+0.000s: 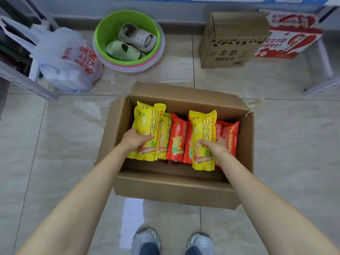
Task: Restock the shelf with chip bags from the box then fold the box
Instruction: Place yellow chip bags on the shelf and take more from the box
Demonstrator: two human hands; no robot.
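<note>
An open cardboard box [171, 188] sits on the tiled floor in front of my feet, with yellow and red chip bags standing in it. My left hand [133, 139] grips a yellow chip bag [150, 126] at the box's left side, with another yellow bag pressed behind it. My right hand [216, 147] grips a second yellow chip bag [203, 133] right of centre. Both bags are raised a little above the rest. Red chip bags [176, 137] stand between my hands, and more red bags [230, 137] fill the right end.
A grey metal shelf [22, 78] edges in at the left, beside a white plastic bag [66, 59]. A green basin [127, 39] holds slippers. A closed brown carton [231, 39] and a red-white carton [292, 35] stand at the back right. A shelf leg [323, 57] rises far right.
</note>
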